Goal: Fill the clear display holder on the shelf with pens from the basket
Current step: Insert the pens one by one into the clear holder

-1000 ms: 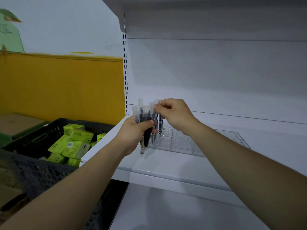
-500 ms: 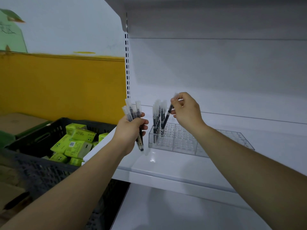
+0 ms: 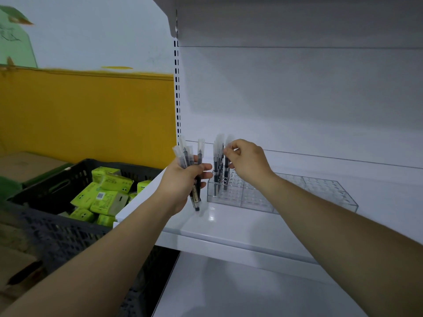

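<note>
Pinching upright pen (image 3: 226,167) in holder (image 3: 297,197) w/ R hand (image 3: 249,161), L hand (image 3: 183,181) clutching pen bundle (image 3: 190,156) just beside.

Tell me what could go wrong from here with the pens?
The right hand pinches a pen close against the standing pens in the clear holder; it might knock them askew. The left hand grips a fanned bundle of pens near the edge of the shelf; one might slip and drop.

The clear display holder (image 3: 297,195) is lying flat on the white shelf (image 3: 229,225). A few clear-capped black pens (image 3: 216,175) are standing upright at its left end, the right hand (image 3: 249,161) pinching one. The left hand (image 3: 183,179) is gripping a pen bundle (image 3: 190,161) just beside the holder. The dark basket (image 3: 57,179) is sitting left of the shelf.
</note>
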Motion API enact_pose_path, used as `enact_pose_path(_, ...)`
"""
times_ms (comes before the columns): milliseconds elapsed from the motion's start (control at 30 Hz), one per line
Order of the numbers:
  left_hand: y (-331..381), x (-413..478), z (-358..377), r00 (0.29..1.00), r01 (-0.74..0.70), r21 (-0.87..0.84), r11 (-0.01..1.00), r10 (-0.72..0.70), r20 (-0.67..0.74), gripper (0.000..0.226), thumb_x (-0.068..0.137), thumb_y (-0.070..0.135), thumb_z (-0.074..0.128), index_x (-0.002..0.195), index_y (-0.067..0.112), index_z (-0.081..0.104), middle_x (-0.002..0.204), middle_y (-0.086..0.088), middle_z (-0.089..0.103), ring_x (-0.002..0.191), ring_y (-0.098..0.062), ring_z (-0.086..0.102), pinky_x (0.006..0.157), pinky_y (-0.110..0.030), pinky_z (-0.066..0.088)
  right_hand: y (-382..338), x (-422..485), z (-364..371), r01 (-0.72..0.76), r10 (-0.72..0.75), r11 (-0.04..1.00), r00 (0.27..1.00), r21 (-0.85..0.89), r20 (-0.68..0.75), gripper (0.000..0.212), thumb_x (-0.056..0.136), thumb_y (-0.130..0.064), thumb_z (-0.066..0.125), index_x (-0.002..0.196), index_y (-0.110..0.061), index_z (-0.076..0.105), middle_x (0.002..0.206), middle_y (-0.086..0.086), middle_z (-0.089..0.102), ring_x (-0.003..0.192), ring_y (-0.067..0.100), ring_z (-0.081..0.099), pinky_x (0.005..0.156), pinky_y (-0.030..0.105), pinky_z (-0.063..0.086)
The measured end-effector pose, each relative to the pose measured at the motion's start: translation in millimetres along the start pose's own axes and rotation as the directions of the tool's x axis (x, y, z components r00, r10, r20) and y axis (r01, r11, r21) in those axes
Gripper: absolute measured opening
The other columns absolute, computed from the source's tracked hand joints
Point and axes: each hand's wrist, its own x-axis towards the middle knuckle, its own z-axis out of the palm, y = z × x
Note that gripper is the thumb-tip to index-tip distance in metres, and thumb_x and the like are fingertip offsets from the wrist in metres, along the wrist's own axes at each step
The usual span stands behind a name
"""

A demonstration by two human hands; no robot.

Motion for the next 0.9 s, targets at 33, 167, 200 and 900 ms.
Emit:
enact_pose_path(33, -0.1, 0.1, 0.1, 1.000, 0.002, 0.001, 1.000, -0.002, -0.003, 0.013, 0.097, 0.001, 0.049, 0.103, 0.011, 0.055, 0.091, -0.007, 0.067, 0.073, -0.017, 0.068, 0.067, -0.032, 0.053, 1.6, -0.5, 1.2, -0.011, 0.011, 1.000, 1.000, -0.014, 0.009, 0.021, 0.095, -0.036, 0.056, 0.095, -0.016, 0.063, 0.091, 0.004, 0.068, 0.081, 0.027, 0.069, 0.078, 0.039, 0.055)
enact_pose_path(167, -0.2, -0.2, 0.9, 1.000, 0.008, 0.011, 1.000, -0.008, -0.022, 0.013, 0.095, 0.001, 0.054, 0.094, 0.013, 0.059, 0.086, -0.007, 0.062, 0.079, -0.020, 0.068, 0.071, -0.037, 0.057, 0.7, -4.0, -3.1, -0.025, 0.026, 1.000, 0.997, 0.014, -0.072, 0.026, 0.091, -0.042, 0.060, 0.099, -0.017, 0.060, 0.090, -0.002, 0.062, 0.083, 0.016, 0.061, 0.077, 0.029, 0.049)
enact_pose_path(200, -0.2, -0.5, 1.2, 1.000, 0.006, 0.019, 1.000, -0.005, -0.019, 0.013, 0.094, 0.002, 0.055, 0.093, 0.013, 0.059, 0.085, -0.007, 0.062, 0.079, -0.020, 0.067, 0.072, -0.037, 0.057, -2.8, -6.7, -6.4, -0.003, 0.009, 0.998, 0.993, 0.057, -0.118, 0.024, 0.091, -0.041, 0.061, 0.097, -0.018, 0.060, 0.085, -0.005, 0.060, 0.079, 0.013, 0.058, 0.073, 0.027, 0.047)
enact_pose_path(900, 9.9, -5.7, 0.6, 0.999, 0.011, 0.086, 0.996, -0.007, -0.046, 0.007, 0.098, 0.015, 0.052, 0.091, 0.014, 0.053, 0.067, -0.004, 0.050, 0.057, -0.015, 0.044, 0.055, -0.028, 0.043, -18.8, -10.1, -33.6, 0.072, -0.048, 0.978, 0.991, 0.198, -0.122, 0.026, 0.100, -0.028, 0.046, 0.094, -0.007, 0.059, 0.088, -0.001, 0.061, 0.083, 0.025, 0.068, 0.066, 0.027, 0.051)
